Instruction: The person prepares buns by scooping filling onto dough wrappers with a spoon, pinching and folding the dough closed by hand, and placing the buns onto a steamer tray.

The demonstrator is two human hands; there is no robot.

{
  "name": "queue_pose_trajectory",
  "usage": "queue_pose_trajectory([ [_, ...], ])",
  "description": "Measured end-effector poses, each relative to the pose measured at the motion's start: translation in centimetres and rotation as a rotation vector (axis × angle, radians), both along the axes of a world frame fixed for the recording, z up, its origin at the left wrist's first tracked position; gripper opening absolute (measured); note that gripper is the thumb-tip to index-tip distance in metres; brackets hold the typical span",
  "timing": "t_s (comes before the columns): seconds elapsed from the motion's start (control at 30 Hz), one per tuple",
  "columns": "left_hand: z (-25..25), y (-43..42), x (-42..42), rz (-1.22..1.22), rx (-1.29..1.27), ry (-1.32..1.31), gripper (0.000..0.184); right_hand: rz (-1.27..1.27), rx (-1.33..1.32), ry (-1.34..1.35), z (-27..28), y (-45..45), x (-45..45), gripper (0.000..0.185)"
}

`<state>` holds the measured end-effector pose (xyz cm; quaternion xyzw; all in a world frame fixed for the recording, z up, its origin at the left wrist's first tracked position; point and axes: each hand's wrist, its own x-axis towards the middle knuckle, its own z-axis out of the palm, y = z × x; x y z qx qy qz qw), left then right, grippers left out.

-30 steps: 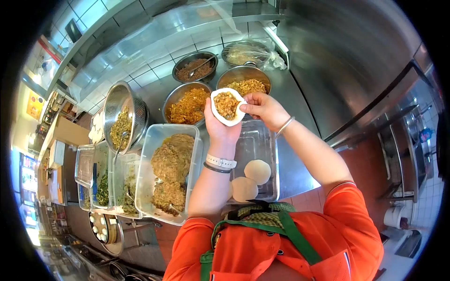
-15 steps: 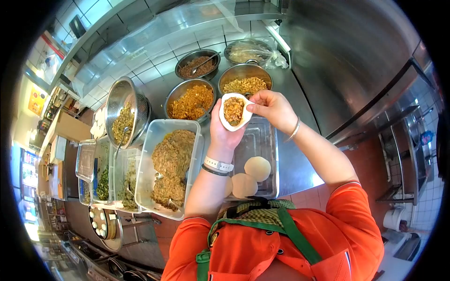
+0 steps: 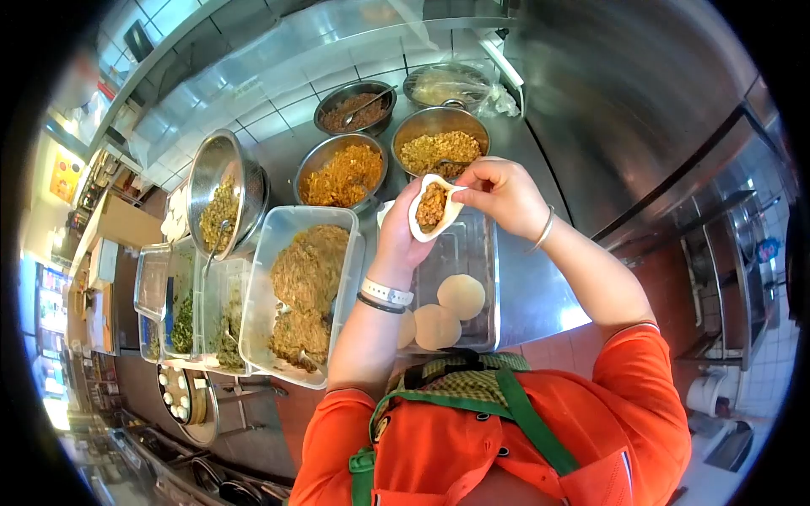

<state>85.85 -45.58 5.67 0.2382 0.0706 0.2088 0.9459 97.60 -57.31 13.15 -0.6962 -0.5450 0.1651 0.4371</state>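
Note:
A white dough wrapper [image 3: 448,221] with brown-orange filling [image 3: 431,207] in its middle rests in my left hand [image 3: 399,239], whose fingers curl round its left side and underside. My right hand [image 3: 509,200] pinches the wrapper's right edge between thumb and fingertips. The wrapper is cupped, narrow and open at the top. Below my hands, flat round dough discs [image 3: 461,297] lie on a clear plastic tray [image 3: 494,278]. Just beyond my hands stand a metal bowl of yellow chopped filling [image 3: 440,152] and a bowl of orange filling [image 3: 342,174].
Left of my forearm is a plastic tub of brown-green filling [image 3: 310,268]. Further left stand a tilted colander [image 3: 222,181] and smaller tubs of greens [image 3: 182,325]. Behind are a bowl of dark filling [image 3: 355,110] and a plastic-covered bowl [image 3: 447,85].
Both hands have shifted right with the wrapper. The wrapper has turned and become narrower, its sides drawn up round the filling. The right hand still pinches its edge.

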Motion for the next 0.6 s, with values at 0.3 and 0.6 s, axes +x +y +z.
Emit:
queue_pose_trajectory([
  [0.3,-0.1,0.2,-0.2,-0.057,0.117,0.084,0.022,0.090,0.025,0.181,-2.2,0.7,0.7,0.021],
  [0.6,-0.9,0.8,-0.4,-0.123,0.312,0.159,0.029,0.086,0.054,0.002,-1.6,0.9,0.4,0.013],
])
